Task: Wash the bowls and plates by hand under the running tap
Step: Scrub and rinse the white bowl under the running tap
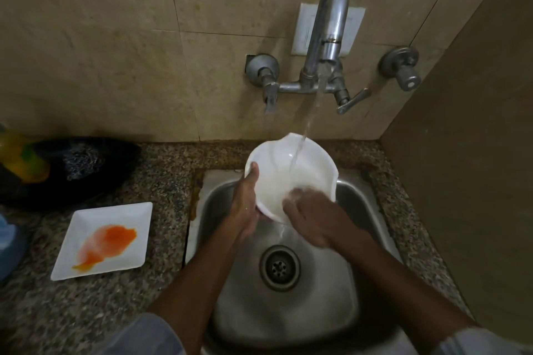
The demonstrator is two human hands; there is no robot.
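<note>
1. A white bowl point(291, 170) is held tilted over the steel sink point(369, 225), its open side facing the camera, with the water stream point(313, 112) from the tap point(328, 23) falling into it.
2. The left hand point(245, 204) grips the bowl's left rim: the thumb lies along the inner edge and the fingers curl behind, out of sight.
3. The right hand point(311, 219) reaches into the bowl's lower right part; its fingers point(294, 199) lie in the water against the inner wall and are blurred, so I cannot tell whether they are straight or curled.
4. Water runs off the bowl's lower edge toward the drain point(279, 266).
5. A square white plate point(127, 219), smeared with orange sauce, lies flat on the speckled stone surface point(167, 170) left of the sink, well apart from the bowl.
6. Behind the plate sits a dark scrubber point(83, 161) beside a yellow-green object, too blurred to identify.
</note>
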